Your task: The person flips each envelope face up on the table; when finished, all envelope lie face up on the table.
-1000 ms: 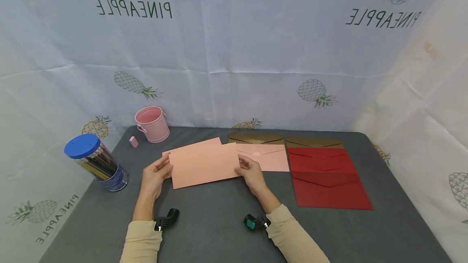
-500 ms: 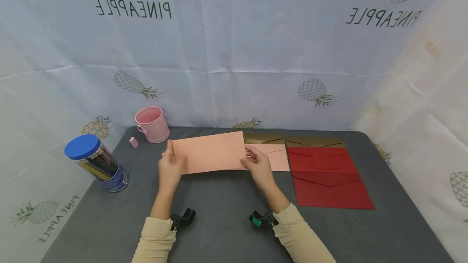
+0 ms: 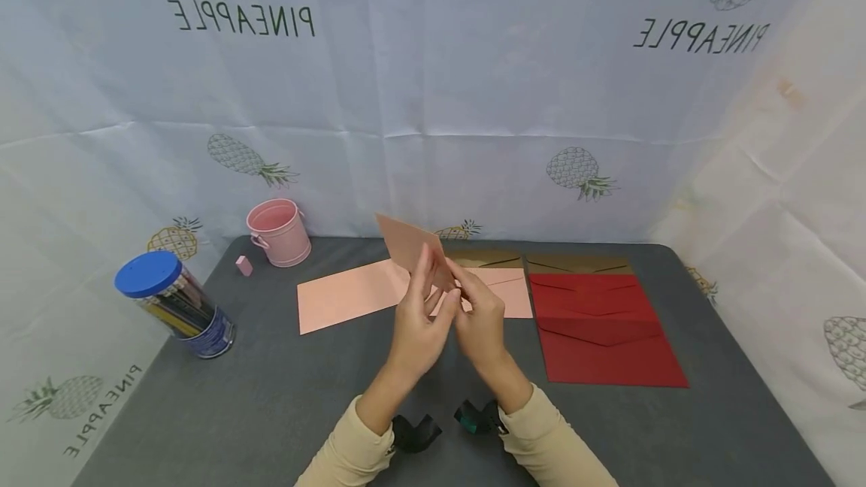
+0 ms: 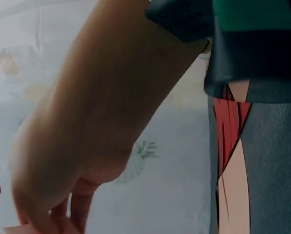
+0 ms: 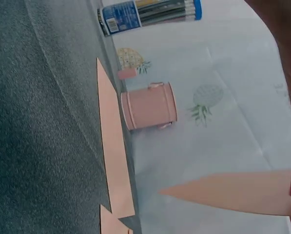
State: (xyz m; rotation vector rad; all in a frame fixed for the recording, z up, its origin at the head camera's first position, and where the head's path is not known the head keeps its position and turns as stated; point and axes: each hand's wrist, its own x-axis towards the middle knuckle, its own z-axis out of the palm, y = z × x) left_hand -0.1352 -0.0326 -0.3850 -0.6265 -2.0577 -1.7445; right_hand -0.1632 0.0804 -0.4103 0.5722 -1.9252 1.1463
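Note:
A pink envelope (image 3: 409,240) is raised above the table, tilted nearly edge-on in the head view. My left hand (image 3: 418,328) pinches its near end between thumb and fingers, and my right hand (image 3: 480,318) holds the same end from the right. The two hands are close together, hiding the lower part of the envelope. In the right wrist view the envelope (image 5: 233,192) juts out leftward from the fingers. A second pink envelope (image 3: 348,295) lies flat on the table behind and left of the hands; another pink envelope (image 3: 509,293) lies partly hidden behind the right hand.
Red envelopes (image 3: 609,352) overlap at the right, with brown envelopes (image 3: 575,263) along the back edge. A pink bucket (image 3: 280,235), a small pink block (image 3: 244,266) and a blue-lidded jar of pencils (image 3: 177,305) stand at the left. A printed cloth (image 3: 473,96) hangs behind the grey table (image 3: 271,412).
The held envelope has gone from lying broad and level between spread hands to tilted nearly edge-on. My left hand has moved right, next to my right hand, uncovering the flat pink envelope.

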